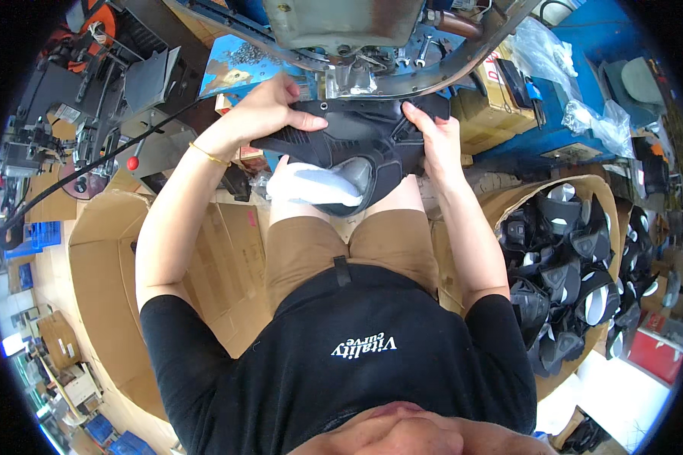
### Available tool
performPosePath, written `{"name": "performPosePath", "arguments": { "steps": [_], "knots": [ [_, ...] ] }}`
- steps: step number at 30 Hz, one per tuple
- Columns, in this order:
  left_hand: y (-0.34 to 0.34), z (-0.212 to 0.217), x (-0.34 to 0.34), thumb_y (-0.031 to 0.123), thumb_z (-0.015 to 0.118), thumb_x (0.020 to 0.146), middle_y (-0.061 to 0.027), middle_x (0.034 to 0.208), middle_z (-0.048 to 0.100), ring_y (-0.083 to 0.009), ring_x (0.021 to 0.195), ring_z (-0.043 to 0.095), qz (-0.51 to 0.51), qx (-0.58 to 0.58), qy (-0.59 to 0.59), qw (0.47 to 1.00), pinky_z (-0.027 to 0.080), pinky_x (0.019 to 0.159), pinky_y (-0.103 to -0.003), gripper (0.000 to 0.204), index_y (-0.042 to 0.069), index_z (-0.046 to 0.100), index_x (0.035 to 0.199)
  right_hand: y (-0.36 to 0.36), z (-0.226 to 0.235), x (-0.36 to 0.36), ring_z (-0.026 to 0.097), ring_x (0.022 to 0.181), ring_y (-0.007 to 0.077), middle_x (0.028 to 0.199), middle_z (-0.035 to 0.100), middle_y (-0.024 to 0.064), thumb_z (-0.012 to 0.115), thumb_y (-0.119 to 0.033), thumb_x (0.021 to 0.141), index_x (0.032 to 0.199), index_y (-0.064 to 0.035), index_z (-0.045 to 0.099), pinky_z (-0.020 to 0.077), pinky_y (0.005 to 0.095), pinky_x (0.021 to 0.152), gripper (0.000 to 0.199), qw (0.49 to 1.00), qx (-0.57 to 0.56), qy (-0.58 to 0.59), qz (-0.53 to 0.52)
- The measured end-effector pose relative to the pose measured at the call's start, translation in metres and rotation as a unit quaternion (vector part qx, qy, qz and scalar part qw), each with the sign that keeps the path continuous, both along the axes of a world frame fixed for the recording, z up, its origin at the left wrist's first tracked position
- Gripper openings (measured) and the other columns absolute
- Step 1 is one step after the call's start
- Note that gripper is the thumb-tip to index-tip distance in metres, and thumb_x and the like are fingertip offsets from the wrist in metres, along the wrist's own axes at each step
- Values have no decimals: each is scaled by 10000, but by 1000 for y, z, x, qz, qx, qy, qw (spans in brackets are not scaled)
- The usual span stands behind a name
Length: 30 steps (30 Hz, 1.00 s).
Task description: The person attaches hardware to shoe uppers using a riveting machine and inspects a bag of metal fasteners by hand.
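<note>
Both my hands hold a black shoe upper spread out under the metal head of a machine. My left hand grips its left edge, thumb lying on top. At the right edge, my right hand pinches the material with the thumb on top; the fingers beneath are partly hidden. The upper's far edge reaches the machine's tooling, and a small round hole or ring shows there near my left thumb. Its rounded end hangs toward my lap, showing a white and grey inside.
A cardboard box of several black shoe uppers stands at right; another large cardboard box is at left. Small metal pieces lie on the blue surface behind my left hand. A black rod with a red knob is at left.
</note>
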State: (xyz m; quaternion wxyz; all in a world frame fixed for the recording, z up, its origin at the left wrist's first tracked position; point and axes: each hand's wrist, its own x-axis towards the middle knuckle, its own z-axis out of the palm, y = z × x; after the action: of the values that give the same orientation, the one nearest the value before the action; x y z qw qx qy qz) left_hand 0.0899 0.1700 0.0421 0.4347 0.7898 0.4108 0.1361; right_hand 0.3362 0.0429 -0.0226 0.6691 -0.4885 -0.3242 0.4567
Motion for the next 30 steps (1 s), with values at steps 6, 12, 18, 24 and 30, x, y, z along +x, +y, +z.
{"name": "performPosePath", "arguments": {
  "steps": [6, 12, 18, 24, 30],
  "knots": [
    [10, -7, 7, 280, 884, 612, -74, 793, 567, -149, 704, 550, 2, -51, 14, 999, 446, 626, -252, 590, -49, 522, 943, 12, 4, -3, 641, 602, 132, 801, 702, 83, 723, -100, 801, 865, 45, 693, 487, 246, 539, 162, 998, -53, 35, -19],
    [8, -13, 7, 282, 870, 646, -70, 796, 587, -141, 690, 569, 11, -186, -14, 982, 447, 604, -242, 569, -52, 531, 959, 14, -14, 7, 668, 742, 147, 884, 706, 91, 688, -59, 812, 930, 39, 697, 528, 259, 672, 155, 991, -115, 61, 28],
    [5, -6, 9, 268, 865, 661, -82, 791, 598, -143, 689, 583, 16, -207, -5, 978, 456, 595, -250, 603, -72, 514, 1014, 13, -16, 6, 667, 733, 155, 890, 703, 100, 690, -67, 818, 945, 45, 691, 537, 266, 654, 169, 992, -119, 51, 11],
    [6, -12, 2, 273, 854, 682, -103, 854, 607, -150, 761, 586, -11, -130, 16, 991, 469, 667, -261, 616, -75, 512, 1057, 6, -8, 4, 616, 627, 100, 809, 689, 45, 724, -128, 820, 920, 22, 700, 483, 235, 567, 182, 998, -52, -27, -11],
    [-12, 3, -3, 311, 770, 799, 17, 877, 603, -101, 826, 533, -211, -24, 46, 976, 419, 759, -261, 346, 40, 589, 916, -11, 0, -21, 587, 786, 67, 901, 674, 7, 699, -97, 849, 986, 0, 695, 483, 239, 707, 168, 997, 4, -67, 27]
  ]
}}
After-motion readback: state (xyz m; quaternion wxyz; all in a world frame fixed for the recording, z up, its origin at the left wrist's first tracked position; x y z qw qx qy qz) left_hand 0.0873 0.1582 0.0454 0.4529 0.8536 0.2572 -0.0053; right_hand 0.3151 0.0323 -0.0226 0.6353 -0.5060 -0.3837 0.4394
